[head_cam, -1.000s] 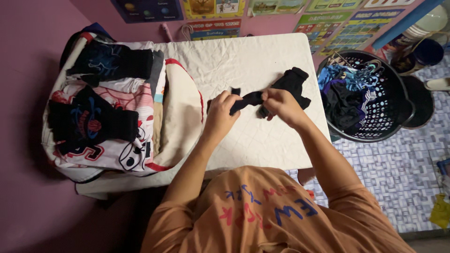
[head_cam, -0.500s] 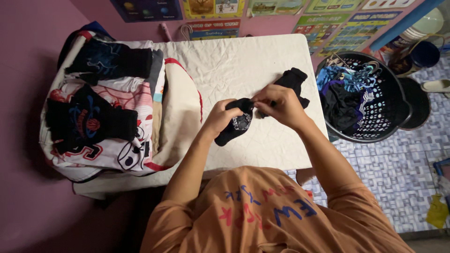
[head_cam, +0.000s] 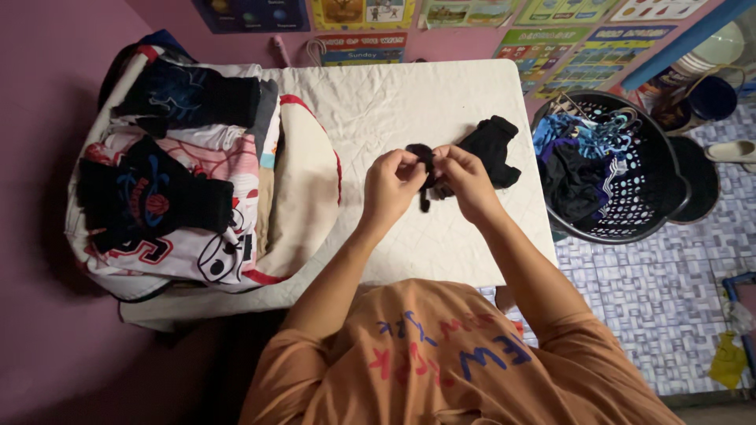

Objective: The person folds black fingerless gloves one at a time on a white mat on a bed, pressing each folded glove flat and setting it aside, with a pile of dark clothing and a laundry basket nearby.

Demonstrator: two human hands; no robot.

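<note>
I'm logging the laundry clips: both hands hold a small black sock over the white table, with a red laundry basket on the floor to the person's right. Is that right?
Not quite: the laundry basket is black, not red, as the head view shows. The rest stands: the left hand and right hand hold the small black sock over the white table, and the basket sits on the floor to the person's right.

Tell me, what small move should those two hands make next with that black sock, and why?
Probably finish rolling it: both the left hand and right hand pinch the small black sock above the white table cover, bunched but with an end dangling.
</note>
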